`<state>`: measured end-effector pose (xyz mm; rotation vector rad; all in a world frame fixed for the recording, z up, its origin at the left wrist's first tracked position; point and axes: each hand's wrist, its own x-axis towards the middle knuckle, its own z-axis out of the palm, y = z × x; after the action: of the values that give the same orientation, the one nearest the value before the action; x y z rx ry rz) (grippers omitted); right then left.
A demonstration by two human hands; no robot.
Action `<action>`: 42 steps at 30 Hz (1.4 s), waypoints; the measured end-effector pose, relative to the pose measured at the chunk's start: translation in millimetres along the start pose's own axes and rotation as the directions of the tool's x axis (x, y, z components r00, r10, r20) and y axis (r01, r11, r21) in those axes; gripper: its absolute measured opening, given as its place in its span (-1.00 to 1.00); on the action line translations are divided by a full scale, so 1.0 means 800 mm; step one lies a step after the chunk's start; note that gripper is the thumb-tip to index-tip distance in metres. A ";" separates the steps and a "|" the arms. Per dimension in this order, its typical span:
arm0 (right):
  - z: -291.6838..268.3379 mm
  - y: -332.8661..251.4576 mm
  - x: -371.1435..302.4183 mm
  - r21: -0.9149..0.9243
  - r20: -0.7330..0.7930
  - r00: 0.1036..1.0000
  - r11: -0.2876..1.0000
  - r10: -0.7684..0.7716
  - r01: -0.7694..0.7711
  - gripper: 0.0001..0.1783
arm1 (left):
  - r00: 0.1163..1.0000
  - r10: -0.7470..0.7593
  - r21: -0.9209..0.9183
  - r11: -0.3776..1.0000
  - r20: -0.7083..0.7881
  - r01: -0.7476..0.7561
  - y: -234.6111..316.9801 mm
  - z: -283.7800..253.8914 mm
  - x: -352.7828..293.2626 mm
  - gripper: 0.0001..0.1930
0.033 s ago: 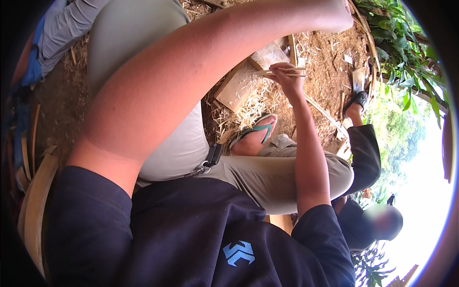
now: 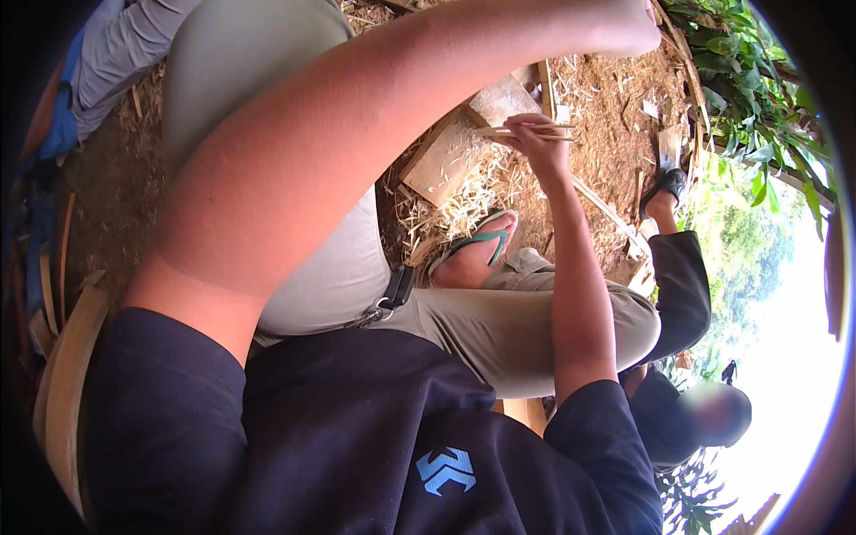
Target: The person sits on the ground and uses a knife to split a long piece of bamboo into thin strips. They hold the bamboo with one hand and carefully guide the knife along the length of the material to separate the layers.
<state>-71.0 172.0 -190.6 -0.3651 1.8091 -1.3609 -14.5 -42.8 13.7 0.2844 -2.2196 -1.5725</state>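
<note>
My right hand [image 2: 539, 150] is closed around a few thin, pale wooden sticks [image 2: 557, 132], whose ends stick out on both sides of the fingers. Just left of that hand lie a flat wooden block [image 2: 441, 165] and a second pale block [image 2: 504, 100], with curled wood shavings [image 2: 459, 198] heaped beside them. My left arm stretches across the view from the lower left. Its hand [image 2: 635, 34] is cut off by the top edge, so the fingers and anything in them are hidden.
My foot in a green-strapped flip-flop [image 2: 489, 245] rests near the shavings. Another person in dark clothing [image 2: 682, 294] sits at the right. Grey cloth [image 2: 134, 53] shows at the upper left, curved wood strips [image 2: 67, 392] at the lower left, leafy plants [image 2: 740, 80] at the upper right.
My right hand and the sticks have shifted very slightly. My left arm has risen a touch toward the top edge.
</note>
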 end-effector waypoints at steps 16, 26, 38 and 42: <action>-0.068 -0.066 -0.008 0.046 -0.081 0.974 0.976 -0.211 0.215 -0.86 | 0.998 -0.027 0.076 0.997 -0.061 0.031 0.012 -0.008 -0.013 -0.70; 0.005 0.007 -0.011 -0.543 0.294 0.930 0.762 -0.220 0.352 -0.84 | 0.990 -0.141 0.074 0.987 0.003 0.141 0.016 -0.012 -0.005 -0.66; -0.007 0.025 -0.005 -0.561 0.171 0.974 0.798 -0.148 0.219 -0.84 | 0.989 -0.120 0.045 0.992 0.083 0.116 0.018 -0.018 -0.009 -0.71; -0.010 0.034 -0.002 -0.520 0.132 0.980 0.831 -0.151 0.198 -0.80 | 0.998 -0.056 0.108 0.992 -0.032 0.059 0.010 -0.011 -0.002 -0.72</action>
<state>-69.2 188.5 -213.8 -0.8905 2.1032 -0.9129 -8.3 -47.0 23.6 0.4038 -2.2975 -1.4686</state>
